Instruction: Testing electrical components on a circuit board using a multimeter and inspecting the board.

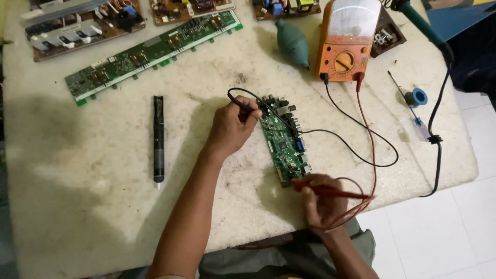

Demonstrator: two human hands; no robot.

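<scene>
Both probes are already down on the small green board (pixel 284 142), which lies near the middle of the worn white table (pixel 103 206), just in front of the person. The left hand (pixel 231 129) is closed around the black probe (pixel 243 106) and presses its tip to the board's far end, by the row of connectors. The right hand (pixel 320 199) pinches the red probe (pixel 330 191) like a pen, with its tip touching the board's near corner. Both leads run back to the orange meter (pixel 347 44), plugged in at its lower edge, black beside red, so the hookup looks finished and the measuring seems to be under way. I can't make out from here where the needle sits on the pale dial, so whether a reading has come up is beyond telling. Nothing on the board looks removed or opened, and I'd guess this is one check among several. A black pen-shaped tool (pixel 158 137) lies untouched well to the left, a long green board (pixel 155 51) stretches across the far side, a teal blower bulb (pixel 293 44) rests by the meter, and a solder spool (pixel 417 97) sits off to the right.
</scene>
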